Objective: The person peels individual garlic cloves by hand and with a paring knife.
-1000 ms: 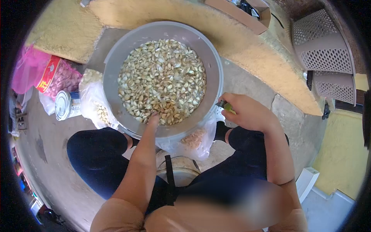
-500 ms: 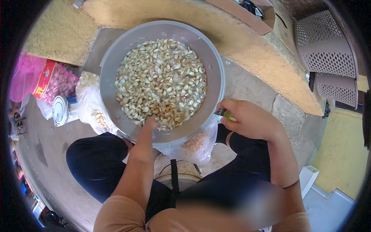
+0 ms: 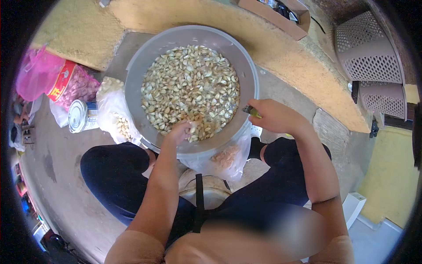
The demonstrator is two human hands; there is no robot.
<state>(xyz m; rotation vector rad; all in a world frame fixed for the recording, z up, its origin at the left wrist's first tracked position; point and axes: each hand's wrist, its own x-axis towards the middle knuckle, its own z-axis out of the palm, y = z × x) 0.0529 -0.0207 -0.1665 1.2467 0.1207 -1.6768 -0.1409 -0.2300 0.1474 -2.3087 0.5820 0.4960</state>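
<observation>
A large grey basin (image 3: 132, 103) stands in front of me, filled with garlic cloves (image 3: 189, 83) that seem to lie in water. At its near side my left hand (image 3: 178, 133) is closed, with a pale garlic clove (image 3: 192, 128) at its fingertips, just above the others. Over the right rim, my right hand (image 3: 277, 115) grips a small knife (image 3: 253, 111) with a yellow-green handle; its short dark blade points left toward the cloves. Under the near rim hangs a clear plastic bag (image 3: 228, 156) holding pinkish-brown scraps, perhaps skins.
Left of the basin are a white plastic bag (image 3: 112, 112) with peeled cloves, a can (image 3: 78, 116), and a pink mesh sack (image 3: 81, 88) of garlic. A yellowish ledge (image 3: 281, 57) curves behind, bearing a cardboard box (image 3: 281, 15). Perforated plastic crates (image 3: 371, 53) stand right.
My left hand has risen from among the cloves and now has a clove at its fingertips. My right hand with the knife has moved up slightly, over the rim. The camera view has shifted a little.
</observation>
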